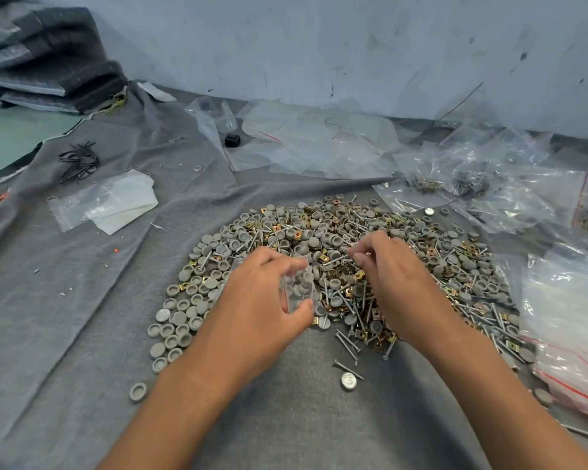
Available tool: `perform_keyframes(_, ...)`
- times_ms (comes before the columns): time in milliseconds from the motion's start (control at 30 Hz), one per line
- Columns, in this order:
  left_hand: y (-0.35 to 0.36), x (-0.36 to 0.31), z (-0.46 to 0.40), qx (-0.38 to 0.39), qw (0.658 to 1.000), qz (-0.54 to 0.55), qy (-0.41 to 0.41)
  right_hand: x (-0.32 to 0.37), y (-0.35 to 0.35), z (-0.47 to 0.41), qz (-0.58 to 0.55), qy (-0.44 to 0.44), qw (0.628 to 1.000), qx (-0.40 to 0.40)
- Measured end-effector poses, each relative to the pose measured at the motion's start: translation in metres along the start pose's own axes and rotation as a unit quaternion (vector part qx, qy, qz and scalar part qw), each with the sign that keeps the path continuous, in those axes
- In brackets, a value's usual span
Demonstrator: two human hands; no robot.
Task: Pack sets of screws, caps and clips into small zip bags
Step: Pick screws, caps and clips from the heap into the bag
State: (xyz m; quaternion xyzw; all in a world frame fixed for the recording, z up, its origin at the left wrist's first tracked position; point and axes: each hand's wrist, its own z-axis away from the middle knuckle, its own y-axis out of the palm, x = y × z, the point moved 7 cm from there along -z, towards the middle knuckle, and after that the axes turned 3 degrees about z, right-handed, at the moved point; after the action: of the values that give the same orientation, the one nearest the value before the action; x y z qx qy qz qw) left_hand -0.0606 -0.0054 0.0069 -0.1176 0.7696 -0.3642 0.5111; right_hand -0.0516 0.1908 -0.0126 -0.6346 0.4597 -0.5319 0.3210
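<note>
A wide heap (336, 232) of grey round caps, silver screws and brass-coloured clips covers the middle of a grey cloth. My left hand (262, 300) grips a small clear zip bag (299, 288) between thumb and fingers, just over the heap's near left part; grey caps show through the bag. My right hand (391, 279) hovers over the heap's centre and pinches a few silver screws (348, 257) between thumb and fingertips, their tips pointing left toward the bag. Loose screws (348, 344) and clips lie at the heap's near edge.
A stack of empty red-striped zip bags (571, 334) lies at the right edge. Filled and empty clear bags (472, 178) crowd the back right and back centre. A clear bag over white paper (109, 201) and black ties (78, 161) lie left. A wall rises behind.
</note>
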Motion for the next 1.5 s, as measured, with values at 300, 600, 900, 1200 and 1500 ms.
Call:
perform_keyframes(300, 0.0, 0.0, 0.0, 0.0, 1.0, 0.0, 0.001, 0.011, -0.001, 0.004, 0.098, -0.065, 0.993, -0.009)
perform_keyframes(600, 0.002, 0.002, 0.0, 0.001, 1.0, -0.005, 0.004, 0.011, 0.006, -0.003, 0.055, -0.026, 0.998, 0.016)
perform_keyframes(900, 0.003, 0.002, 0.0, -0.001, 1.0, -0.01, 0.008, 0.012, 0.011, 0.001, 0.09, -0.027, 0.993, 0.076)
perform_keyframes(1200, 0.002, 0.003, -0.001, -0.012, 1.0, -0.005, 0.013, 0.051, -0.025, 0.008, -0.129, -0.085, 0.988, 0.028)
perform_keyframes(1500, 0.002, 0.001, -0.001, -0.014, 1.0, -0.005, 0.021, 0.076, -0.029, 0.021, -0.104, -0.161, 0.98, -0.053)
